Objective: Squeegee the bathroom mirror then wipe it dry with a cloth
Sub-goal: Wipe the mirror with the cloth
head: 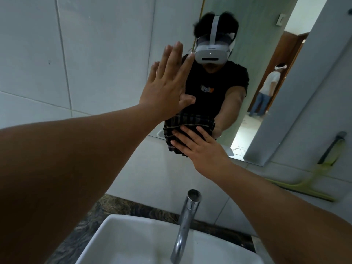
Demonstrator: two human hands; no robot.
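Left hand (167, 86): arm stretched forward and up, palm flat, fingers straight and together, thumb out to side, grasping nothing; palm set at left edge of mirror (257, 54). Right hand (200, 145): arm stretched forward, fingers spread, palm pressing folded dark plaid cloth (182, 128) against lower edge of mirror, cloth overlapping onto tiled wall (76, 54) below. Squeegee (312, 180), yellow-green blade with dark handle, leaning on wall at right, apart from both hands. Tap (185, 223) and white basin (133, 242) below forearms
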